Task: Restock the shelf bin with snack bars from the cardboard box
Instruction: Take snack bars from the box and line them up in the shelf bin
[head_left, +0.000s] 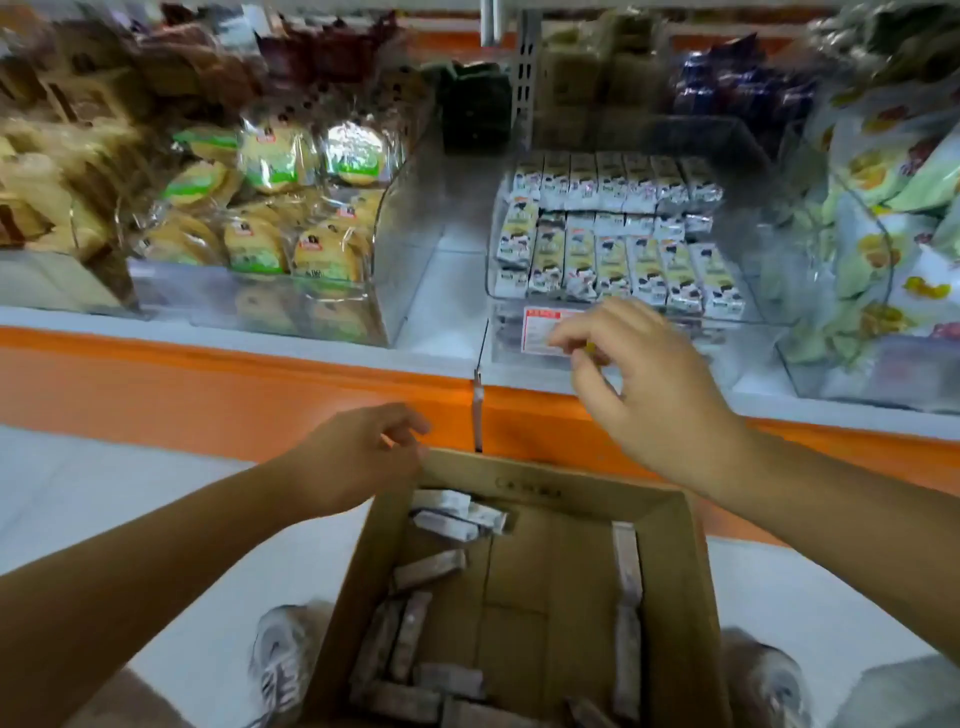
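Cardboard box (530, 488) holds about ten snack bars (428, 566); left hand (358, 457) and right hand (639, 384) hover loosely curled, empty.

Your left hand (358, 457) reaches forward, low and near, palm down, fingers loosely curled. Your right hand (644, 384) hangs higher and farther, wrist bent, fingers drooping in a loose curl, thumb close to forefinger.
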